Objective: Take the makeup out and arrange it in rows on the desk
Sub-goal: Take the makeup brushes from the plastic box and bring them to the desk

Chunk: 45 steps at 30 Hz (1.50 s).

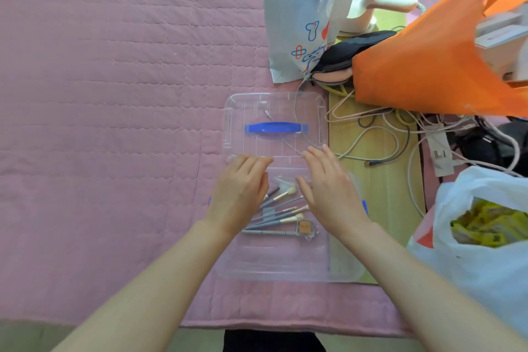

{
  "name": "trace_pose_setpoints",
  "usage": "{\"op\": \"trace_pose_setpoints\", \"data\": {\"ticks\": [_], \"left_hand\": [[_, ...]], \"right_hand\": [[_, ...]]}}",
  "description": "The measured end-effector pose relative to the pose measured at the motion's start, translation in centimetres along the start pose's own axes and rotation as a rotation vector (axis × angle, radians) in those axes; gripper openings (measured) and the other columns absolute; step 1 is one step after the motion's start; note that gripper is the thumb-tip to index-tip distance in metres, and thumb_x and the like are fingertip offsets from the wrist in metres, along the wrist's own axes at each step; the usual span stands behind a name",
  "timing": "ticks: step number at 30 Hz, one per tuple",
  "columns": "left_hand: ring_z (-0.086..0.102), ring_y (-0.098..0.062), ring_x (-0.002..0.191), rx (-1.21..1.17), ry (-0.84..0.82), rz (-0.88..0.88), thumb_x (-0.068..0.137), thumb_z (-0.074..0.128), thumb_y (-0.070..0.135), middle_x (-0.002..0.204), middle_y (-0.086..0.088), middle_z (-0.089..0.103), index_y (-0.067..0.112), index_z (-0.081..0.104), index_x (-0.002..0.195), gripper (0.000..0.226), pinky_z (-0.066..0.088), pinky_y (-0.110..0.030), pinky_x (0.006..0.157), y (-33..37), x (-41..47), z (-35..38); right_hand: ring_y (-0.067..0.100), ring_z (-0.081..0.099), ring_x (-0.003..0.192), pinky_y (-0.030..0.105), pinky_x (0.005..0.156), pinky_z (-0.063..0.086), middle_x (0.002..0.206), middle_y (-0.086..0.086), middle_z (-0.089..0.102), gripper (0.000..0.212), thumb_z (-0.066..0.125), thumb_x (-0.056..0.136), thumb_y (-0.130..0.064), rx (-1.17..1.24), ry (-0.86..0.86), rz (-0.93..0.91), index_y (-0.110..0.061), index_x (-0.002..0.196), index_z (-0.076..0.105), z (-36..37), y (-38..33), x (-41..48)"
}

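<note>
A clear plastic box (pixel 285 268) sits on the pink quilted cloth (pixel 114 94) near the front edge. Inside it lie several makeup brushes (pixel 281 213) with grey-blue handles and a small square compact (pixel 305 228) with an orange pan. The box's clear lid (pixel 248 111) with a blue handle (pixel 276 127) lies flat just beyond the box. My left hand (pixel 241 191) hovers over the box's left side, fingers apart, holding nothing. Over the right side hovers my right hand (pixel 328 188), also spread and holding nothing.
A white and blue plastic bag (pixel 300 17) stands behind the lid. An orange bag (pixel 434 60), a tangle of cables (pixel 400 134) and a power strip (pixel 440 151) crowd the right. A white bag (pixel 485 237) with yellow contents sits at the near right.
</note>
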<state>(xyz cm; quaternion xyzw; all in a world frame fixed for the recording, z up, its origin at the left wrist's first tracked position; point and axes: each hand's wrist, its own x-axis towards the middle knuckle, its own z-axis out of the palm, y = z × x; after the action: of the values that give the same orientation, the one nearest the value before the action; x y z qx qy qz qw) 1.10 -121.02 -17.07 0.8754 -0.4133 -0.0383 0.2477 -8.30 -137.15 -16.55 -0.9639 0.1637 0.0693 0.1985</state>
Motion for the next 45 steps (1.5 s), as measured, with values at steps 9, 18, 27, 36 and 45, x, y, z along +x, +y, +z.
{"op": "trace_pose_setpoints", "data": {"ticks": [9, 18, 27, 36, 45], "left_hand": [[0.061, -0.03, 0.084, -0.016, -0.151, -0.061, 0.081, 0.067, -0.001, 0.086, -0.006, 0.065, 0.004, 0.068, 0.101, 0.021, 0.052, -0.039, 0.065, 2.2, -5.7, 2.5], [0.045, -0.023, 0.116, 0.018, -0.563, -0.161, 0.096, 0.043, 0.023, 0.12, -0.001, 0.055, 0.015, 0.054, 0.122, 0.029, 0.044, -0.038, 0.087, 3.1, -6.0, 8.3], [0.042, -0.025, 0.118, 0.143, -0.646, -0.061, 0.095, 0.043, 0.022, 0.129, 0.0, 0.047, 0.018, 0.041, 0.137, 0.042, 0.041, -0.036, 0.085, 3.7, -5.0, 13.9], [0.056, -0.025, 0.097, 0.216, -0.577, 0.075, 0.076, 0.068, 0.009, 0.099, -0.002, 0.061, 0.014, 0.062, 0.1, 0.024, 0.04, -0.033, 0.067, 3.4, -4.6, 13.7], [0.055, -0.031, 0.102, -0.044, -0.651, -0.274, 0.091, 0.055, 0.016, 0.112, -0.007, 0.056, 0.016, 0.055, 0.114, 0.023, 0.048, -0.044, 0.075, -0.3, -6.1, 12.6]], "right_hand": [[0.03, 0.028, 0.142, 0.044, 0.112, 0.033, 0.148, 0.015, 0.039, 0.045, 0.06, 0.091, -0.014, 0.039, 0.026, 0.002, 0.0, 0.133, 0.049, 2.8, 1.3, -6.0], [0.024, 0.044, 0.119, 0.036, 0.088, 0.045, 0.124, 0.005, 0.047, 0.041, 0.05, 0.094, -0.011, 0.08, -0.372, 0.236, -0.015, 0.134, 0.042, 5.7, 2.9, -7.0], [0.032, 0.052, 0.116, 0.035, 0.091, 0.042, 0.126, 0.019, 0.051, 0.038, 0.047, 0.091, -0.001, 0.096, -0.537, 0.397, -0.001, 0.129, 0.045, 8.8, 3.9, -4.2], [0.031, 0.055, 0.112, 0.035, 0.089, 0.045, 0.125, 0.015, 0.048, 0.042, 0.055, 0.089, -0.004, -0.002, -0.555, 0.369, -0.005, 0.129, 0.042, 10.1, 4.0, -4.2], [0.035, 0.049, 0.114, 0.04, 0.09, 0.042, 0.126, 0.017, 0.045, 0.04, 0.056, 0.092, -0.015, -0.024, -0.494, 0.393, -0.002, 0.126, 0.04, 10.8, 3.5, -3.8]]}}
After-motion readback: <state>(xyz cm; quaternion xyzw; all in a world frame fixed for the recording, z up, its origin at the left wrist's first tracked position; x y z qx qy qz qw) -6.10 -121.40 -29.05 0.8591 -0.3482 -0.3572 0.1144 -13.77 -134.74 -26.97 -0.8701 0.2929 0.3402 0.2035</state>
